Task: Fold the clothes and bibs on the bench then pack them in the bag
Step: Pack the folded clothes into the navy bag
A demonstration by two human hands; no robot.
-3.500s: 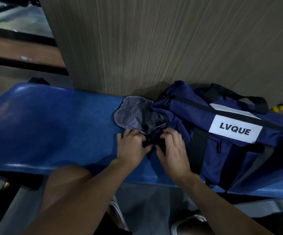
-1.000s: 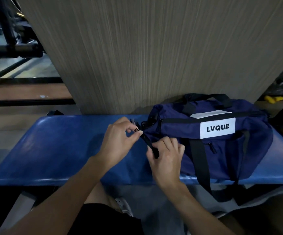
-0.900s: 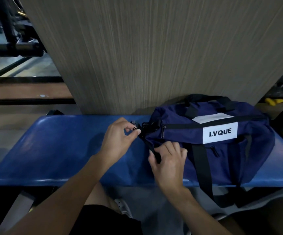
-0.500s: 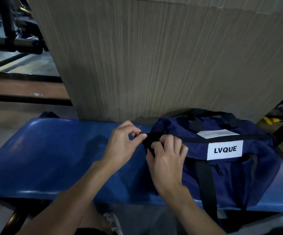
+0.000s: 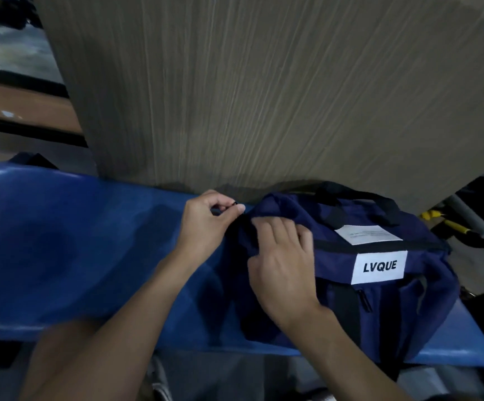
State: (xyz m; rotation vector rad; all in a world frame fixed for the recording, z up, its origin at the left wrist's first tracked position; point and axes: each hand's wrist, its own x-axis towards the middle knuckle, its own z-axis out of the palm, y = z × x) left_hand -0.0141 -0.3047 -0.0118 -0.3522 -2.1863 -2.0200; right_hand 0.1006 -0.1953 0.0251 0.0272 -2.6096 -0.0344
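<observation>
A navy duffel bag (image 5: 385, 308) with a white LVQUE label (image 5: 379, 267) and black handles lies on the right part of the blue bench (image 5: 61, 250). My left hand (image 5: 206, 224) pinches a small black zipper pull at the bag's left end. Just right of it, my right hand (image 5: 281, 264) lies on that same end, its fingers curled into the navy fabric. No clothes or bibs show outside the bag.
A wood-grain panel (image 5: 264, 91) rises directly behind the bench. Dark gym equipment and yellow-handled bars (image 5: 449, 224) lie at the far right. My knees and a shoe are below the bench's front edge.
The grey-lined end pocket that gaped open 3.5 s ago is now closed. My left hand has carried the zipper pull up to the bag's top left corner; my right hand moved up onto the fabric.
</observation>
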